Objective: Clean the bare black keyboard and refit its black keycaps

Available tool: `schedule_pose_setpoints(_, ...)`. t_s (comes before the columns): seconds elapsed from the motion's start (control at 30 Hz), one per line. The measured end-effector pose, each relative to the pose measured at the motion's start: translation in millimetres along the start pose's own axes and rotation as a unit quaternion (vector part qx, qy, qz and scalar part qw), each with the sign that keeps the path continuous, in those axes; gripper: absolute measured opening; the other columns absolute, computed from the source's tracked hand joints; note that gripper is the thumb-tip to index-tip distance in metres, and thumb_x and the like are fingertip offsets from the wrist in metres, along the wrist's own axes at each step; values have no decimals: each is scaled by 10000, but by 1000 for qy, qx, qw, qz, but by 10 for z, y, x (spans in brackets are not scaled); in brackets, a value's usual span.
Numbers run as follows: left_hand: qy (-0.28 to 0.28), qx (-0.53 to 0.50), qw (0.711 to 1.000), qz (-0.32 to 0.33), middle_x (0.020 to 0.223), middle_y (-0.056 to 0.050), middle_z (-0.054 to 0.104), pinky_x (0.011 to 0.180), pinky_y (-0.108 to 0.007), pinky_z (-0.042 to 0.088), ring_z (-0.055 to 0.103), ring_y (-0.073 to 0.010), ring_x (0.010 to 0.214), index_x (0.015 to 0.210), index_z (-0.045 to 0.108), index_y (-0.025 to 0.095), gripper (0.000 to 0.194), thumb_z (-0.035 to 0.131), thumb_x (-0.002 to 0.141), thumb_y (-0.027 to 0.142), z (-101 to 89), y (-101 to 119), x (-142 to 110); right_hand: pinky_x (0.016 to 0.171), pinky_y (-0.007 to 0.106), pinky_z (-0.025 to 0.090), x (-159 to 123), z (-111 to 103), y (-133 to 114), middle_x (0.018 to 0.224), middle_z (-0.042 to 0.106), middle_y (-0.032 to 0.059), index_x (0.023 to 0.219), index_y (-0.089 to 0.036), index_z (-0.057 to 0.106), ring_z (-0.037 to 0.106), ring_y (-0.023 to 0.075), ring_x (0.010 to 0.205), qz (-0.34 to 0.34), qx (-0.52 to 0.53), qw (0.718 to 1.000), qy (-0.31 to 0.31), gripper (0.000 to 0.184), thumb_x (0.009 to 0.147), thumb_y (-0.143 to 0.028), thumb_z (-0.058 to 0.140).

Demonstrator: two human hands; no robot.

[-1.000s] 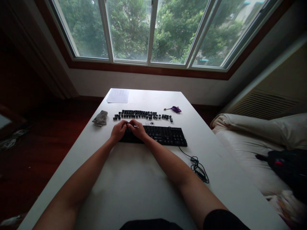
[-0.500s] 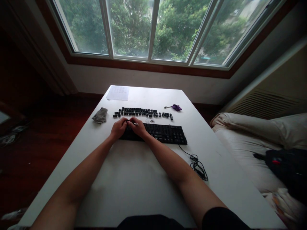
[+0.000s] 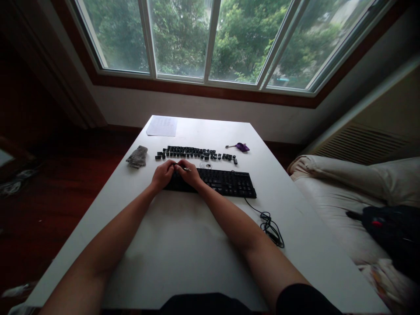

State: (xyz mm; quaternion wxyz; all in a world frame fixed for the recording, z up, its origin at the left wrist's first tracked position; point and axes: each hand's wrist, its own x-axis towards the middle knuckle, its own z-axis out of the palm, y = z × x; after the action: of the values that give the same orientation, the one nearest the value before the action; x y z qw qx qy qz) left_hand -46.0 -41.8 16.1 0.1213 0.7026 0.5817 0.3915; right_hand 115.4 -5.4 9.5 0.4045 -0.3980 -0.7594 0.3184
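A black keyboard [image 3: 226, 183] lies across the middle of the white table [image 3: 183, 245]. Both hands rest on its left end, fingertips meeting. My right hand [image 3: 189, 174] is closed around a thin metal tool whose tip sticks out to the right. My left hand [image 3: 162, 174] is curled with fingers pinched toward the same spot; what it holds is too small to name. Behind the keyboard, several loose black keycaps [image 3: 193, 153] lie in rows.
A grey cloth [image 3: 137, 156] lies at the table's left edge, a sheet of paper [image 3: 162, 126] at the far left corner, a purple brush [image 3: 241, 147] at far right. The keyboard cable [image 3: 271, 227] coils to the right. A sofa [image 3: 354, 197] stands beside the table.
The hands stay together on the keyboard's left end with only slight finger motion. The view has tilted a little, so everything sits slightly higher in frame.
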Motion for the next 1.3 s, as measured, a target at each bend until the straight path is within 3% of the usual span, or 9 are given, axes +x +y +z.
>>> schedule_pose_setpoints(1.3,-5,-5,1000,-3,889,-39,701,751,-299,461,631,-207,821,1037,656,216,279,413,912,271,-12,-24,-2,691,256,417,17,23,14,773,636,-7,858,-201,618,555,153,719,-3,3,1000,-1,254,863,-445,545)
